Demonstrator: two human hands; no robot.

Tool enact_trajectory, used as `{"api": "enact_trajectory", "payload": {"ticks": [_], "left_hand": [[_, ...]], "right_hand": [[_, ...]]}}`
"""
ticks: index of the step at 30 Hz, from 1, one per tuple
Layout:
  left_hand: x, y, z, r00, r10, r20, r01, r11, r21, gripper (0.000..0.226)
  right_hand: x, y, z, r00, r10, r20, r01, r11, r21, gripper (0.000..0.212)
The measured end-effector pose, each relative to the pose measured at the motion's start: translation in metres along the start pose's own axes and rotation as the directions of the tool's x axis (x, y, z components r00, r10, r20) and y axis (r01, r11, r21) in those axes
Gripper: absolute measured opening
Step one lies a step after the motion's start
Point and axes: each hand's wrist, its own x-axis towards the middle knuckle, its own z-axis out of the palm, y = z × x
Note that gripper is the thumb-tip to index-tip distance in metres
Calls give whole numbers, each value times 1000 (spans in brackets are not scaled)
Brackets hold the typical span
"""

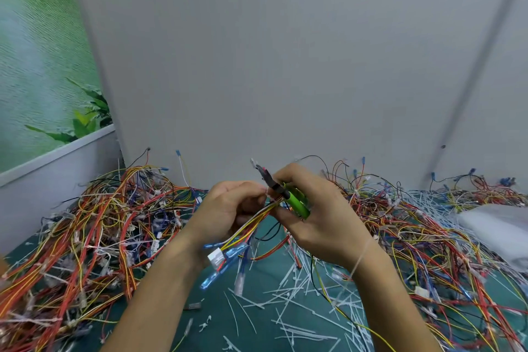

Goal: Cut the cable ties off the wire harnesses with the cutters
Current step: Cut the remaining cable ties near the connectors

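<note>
My left hand (228, 208) grips a wire harness (251, 226) of yellow, white and orange wires, held above the green table. A white connector (215, 258) and blue terminals hang from the harness below my left wrist. My right hand (317, 211) holds the green-handled cutters (294, 200), whose dark jaws (264, 174) point up and to the left, just above my left fingertips. Both hands touch at the harness. Whether a cable tie sits between the jaws is hidden by my fingers.
Large tangles of wire harnesses lie left (94, 237) and right (428, 237) on the green table (217, 320). Cut white cable ties (300, 300) litter the front and the far right. A white bag (497, 226) lies at the right edge. A grey wall (271, 66) stands behind.
</note>
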Motion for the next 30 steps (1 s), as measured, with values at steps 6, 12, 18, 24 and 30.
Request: {"api": "enact_trajectory", "payload": {"ticks": [6,12,18,24,30], "left_hand": [[-1,3,5,996,22,-82,-11,992,125,39],[-4,2,17,995,-26,-98,25,1000,-7,46],[2,-5,17,989,6,-151,-6,1000,1,42],[3,-10,13,981,125,-150,-108,987,120,30],[5,-14,2,981,164,-107,-148,979,140,37]], "right_hand": [[0,-2,4,1000,-28,11,28,1000,14,31],[0,-1,6,1000,5,17,-5,999,39,31],[-2,-2,14,1000,17,17,-18,997,73,34],[-4,0,20,997,57,49,-62,993,100,29],[-4,3,20,997,64,36,-68,990,127,25]]}}
